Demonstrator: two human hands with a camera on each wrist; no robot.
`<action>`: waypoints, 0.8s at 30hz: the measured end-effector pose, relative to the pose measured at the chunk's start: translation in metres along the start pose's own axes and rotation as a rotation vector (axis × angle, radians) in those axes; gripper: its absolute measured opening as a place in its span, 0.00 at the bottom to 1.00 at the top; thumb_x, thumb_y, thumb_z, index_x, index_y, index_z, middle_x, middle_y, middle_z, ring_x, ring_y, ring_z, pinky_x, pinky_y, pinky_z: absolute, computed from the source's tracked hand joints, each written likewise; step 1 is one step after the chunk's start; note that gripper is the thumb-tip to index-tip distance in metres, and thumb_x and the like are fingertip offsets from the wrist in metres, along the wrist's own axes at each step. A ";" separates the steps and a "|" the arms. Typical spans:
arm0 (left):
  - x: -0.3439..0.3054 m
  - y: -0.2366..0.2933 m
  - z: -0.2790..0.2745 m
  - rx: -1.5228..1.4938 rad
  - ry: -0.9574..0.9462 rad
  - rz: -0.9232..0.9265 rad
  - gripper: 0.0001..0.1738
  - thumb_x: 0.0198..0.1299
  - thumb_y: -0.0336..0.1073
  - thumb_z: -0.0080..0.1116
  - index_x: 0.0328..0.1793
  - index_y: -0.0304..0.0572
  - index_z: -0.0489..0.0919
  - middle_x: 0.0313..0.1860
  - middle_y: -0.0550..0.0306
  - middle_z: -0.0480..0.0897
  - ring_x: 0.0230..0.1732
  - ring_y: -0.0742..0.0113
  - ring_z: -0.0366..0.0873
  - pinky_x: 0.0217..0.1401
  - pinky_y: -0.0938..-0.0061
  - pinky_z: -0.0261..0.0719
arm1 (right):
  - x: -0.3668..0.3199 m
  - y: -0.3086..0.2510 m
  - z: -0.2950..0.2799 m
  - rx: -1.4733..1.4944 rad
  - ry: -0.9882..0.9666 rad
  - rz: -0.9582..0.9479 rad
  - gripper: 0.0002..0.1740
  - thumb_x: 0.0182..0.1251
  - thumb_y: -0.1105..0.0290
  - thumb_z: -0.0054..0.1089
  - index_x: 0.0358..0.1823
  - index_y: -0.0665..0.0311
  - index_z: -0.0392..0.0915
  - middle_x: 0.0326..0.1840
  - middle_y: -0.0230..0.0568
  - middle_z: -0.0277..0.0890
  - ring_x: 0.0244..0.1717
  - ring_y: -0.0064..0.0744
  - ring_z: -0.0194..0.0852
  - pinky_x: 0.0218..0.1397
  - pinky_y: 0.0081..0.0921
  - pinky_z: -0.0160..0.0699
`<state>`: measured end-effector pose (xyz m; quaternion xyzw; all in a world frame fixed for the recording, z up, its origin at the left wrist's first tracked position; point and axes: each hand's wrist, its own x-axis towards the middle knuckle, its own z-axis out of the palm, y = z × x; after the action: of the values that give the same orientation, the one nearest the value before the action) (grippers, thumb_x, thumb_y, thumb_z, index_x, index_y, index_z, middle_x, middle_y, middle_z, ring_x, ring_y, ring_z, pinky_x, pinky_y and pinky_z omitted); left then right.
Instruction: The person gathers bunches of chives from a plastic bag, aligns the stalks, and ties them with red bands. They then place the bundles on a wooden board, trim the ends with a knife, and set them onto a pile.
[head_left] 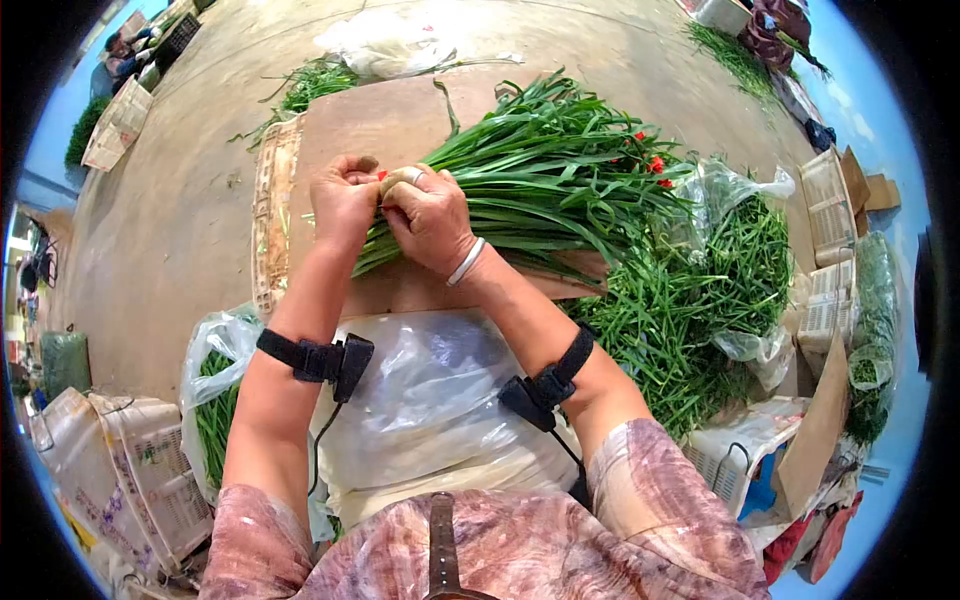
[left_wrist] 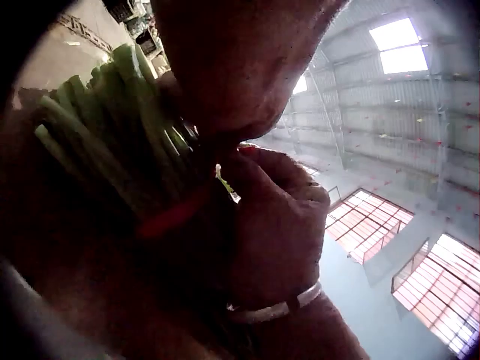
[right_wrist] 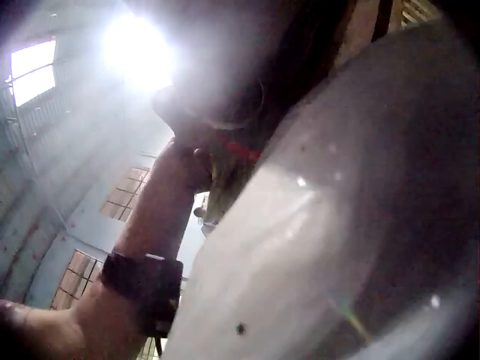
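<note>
A thick bundle of long, flat green leaves that look like Chinese chives [head_left: 560, 150] lies across a brown board [head_left: 370, 110]. Its cut stem ends show in the left wrist view, where a red tie [left_wrist: 172, 216] passes round them. My left hand [head_left: 345, 205] and right hand [head_left: 430, 215] meet at the stem end, on the near left of the bundle. Fingertips of both pinch the red tie, a small bit of which shows between them. A ring and a pale bangle [head_left: 466, 262] are on the right hand and wrist. In the right wrist view, glare and shadow hide most of the fingers.
A large heap of loose greens [head_left: 690, 310] with plastic sheeting lies at the right. Plastic-covered padding [head_left: 430, 390] lies between my forearms and the board. Crates [head_left: 150, 460] stand at the left, and more line the right. A white plastic bag [head_left: 385, 45] lies beyond the board.
</note>
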<state>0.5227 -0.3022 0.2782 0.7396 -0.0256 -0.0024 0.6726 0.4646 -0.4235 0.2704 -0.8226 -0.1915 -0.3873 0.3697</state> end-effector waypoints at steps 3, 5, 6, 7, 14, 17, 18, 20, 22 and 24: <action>-0.002 0.006 -0.001 0.033 -0.007 0.043 0.15 0.39 0.21 0.62 0.38 0.30 0.77 0.24 0.60 0.79 0.23 0.79 0.73 0.26 0.84 0.71 | 0.004 0.005 -0.002 0.063 -0.037 -0.020 0.06 0.43 0.73 0.59 0.23 0.60 0.71 0.30 0.38 0.74 0.35 0.40 0.73 0.37 0.35 0.69; 0.001 0.011 -0.004 0.061 -0.086 0.068 0.15 0.38 0.20 0.61 0.37 0.31 0.77 0.24 0.60 0.79 0.23 0.78 0.73 0.26 0.83 0.71 | 0.008 0.009 -0.004 0.120 -0.115 0.034 0.05 0.45 0.73 0.58 0.24 0.60 0.71 0.28 0.39 0.74 0.33 0.43 0.74 0.36 0.37 0.72; 0.004 0.013 -0.005 0.059 -0.089 0.074 0.15 0.38 0.20 0.61 0.37 0.31 0.77 0.24 0.60 0.79 0.23 0.78 0.73 0.26 0.83 0.71 | 0.012 0.010 -0.005 0.116 -0.112 0.031 0.05 0.45 0.73 0.58 0.24 0.60 0.71 0.28 0.39 0.74 0.33 0.43 0.74 0.36 0.37 0.72; 0.005 0.014 -0.008 0.062 -0.108 0.025 0.15 0.37 0.19 0.60 0.37 0.31 0.77 0.24 0.60 0.79 0.22 0.77 0.73 0.26 0.83 0.71 | 0.015 0.010 -0.007 0.178 -0.130 0.018 0.05 0.45 0.75 0.59 0.25 0.61 0.72 0.27 0.41 0.74 0.31 0.45 0.74 0.34 0.37 0.73; 0.010 0.006 -0.010 -0.017 -0.107 -0.029 0.13 0.37 0.19 0.59 0.34 0.33 0.77 0.23 0.61 0.78 0.22 0.77 0.72 0.24 0.82 0.70 | 0.032 0.012 -0.010 0.030 -0.522 0.017 0.03 0.49 0.73 0.55 0.27 0.62 0.74 0.28 0.47 0.75 0.31 0.51 0.75 0.34 0.40 0.74; 0.002 0.007 -0.003 0.054 0.013 0.027 0.12 0.37 0.20 0.59 0.32 0.35 0.78 0.22 0.61 0.78 0.21 0.77 0.72 0.23 0.82 0.70 | 0.030 0.004 -0.006 -0.105 -0.600 0.079 0.03 0.49 0.74 0.53 0.27 0.63 0.74 0.29 0.49 0.76 0.33 0.51 0.76 0.35 0.42 0.75; 0.000 0.004 -0.002 0.058 0.018 0.024 0.12 0.37 0.20 0.59 0.32 0.35 0.78 0.22 0.61 0.78 0.21 0.77 0.72 0.23 0.82 0.70 | 0.033 -0.003 -0.014 -0.087 -0.644 0.112 0.06 0.47 0.75 0.53 0.29 0.64 0.74 0.29 0.51 0.76 0.34 0.52 0.77 0.37 0.44 0.75; -0.003 -0.001 -0.003 0.067 0.020 0.101 0.11 0.37 0.22 0.61 0.31 0.36 0.78 0.21 0.61 0.78 0.21 0.77 0.72 0.23 0.81 0.70 | 0.034 -0.008 -0.019 -0.118 -0.685 0.142 0.07 0.47 0.74 0.53 0.29 0.65 0.76 0.31 0.51 0.77 0.37 0.51 0.78 0.39 0.42 0.76; -0.008 0.000 -0.003 0.137 0.059 0.090 0.10 0.36 0.25 0.63 0.29 0.36 0.79 0.20 0.60 0.79 0.21 0.77 0.73 0.23 0.81 0.71 | 0.032 -0.011 -0.020 -0.173 -0.730 0.179 0.08 0.46 0.75 0.53 0.30 0.67 0.77 0.35 0.53 0.78 0.39 0.50 0.79 0.42 0.40 0.78; -0.011 -0.007 -0.003 0.121 0.066 0.133 0.09 0.35 0.25 0.64 0.28 0.36 0.79 0.20 0.61 0.79 0.21 0.78 0.73 0.23 0.81 0.71 | 0.026 -0.006 -0.021 -0.164 -0.720 0.134 0.08 0.48 0.75 0.52 0.31 0.68 0.76 0.34 0.52 0.78 0.38 0.51 0.78 0.40 0.42 0.77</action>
<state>0.5122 -0.2977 0.2718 0.7752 -0.0529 0.0682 0.6258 0.4672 -0.4349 0.3025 -0.9436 -0.2235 -0.0624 0.2363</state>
